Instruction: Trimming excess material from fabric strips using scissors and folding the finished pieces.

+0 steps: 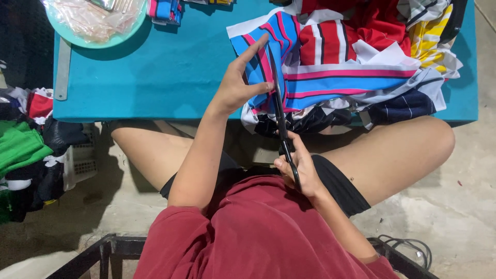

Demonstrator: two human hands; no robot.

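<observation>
Nearest the viewer, the right hand (pixel 302 168) grips the handles of long black scissors (pixel 281 121), blades pointing to 12 o'clock. Just beyond, at 11 o'clock, the left hand (pixel 240 82) lies flat, fingers spread, pressing blue, pink and white striped fabric (pixel 330 82) on the teal table (pixel 155 77). Farther off, at 10 o'clock, sits a pale green bowl (pixel 95 20).

The striped cloth (pixel 330 77) looked like soft knit fabric, matt, in blue, pink, white and red bands. The scissors (pixel 281 124) were dark metal with a dull sheen along the blades. The bench (pixel 155 72) had a smooth, matt teal top. A pale green plastic plate (pixel 77 39) held crinkled, glossy clear plastic. The concrete floor (pixel 454 206) looked rough and dusty.
</observation>
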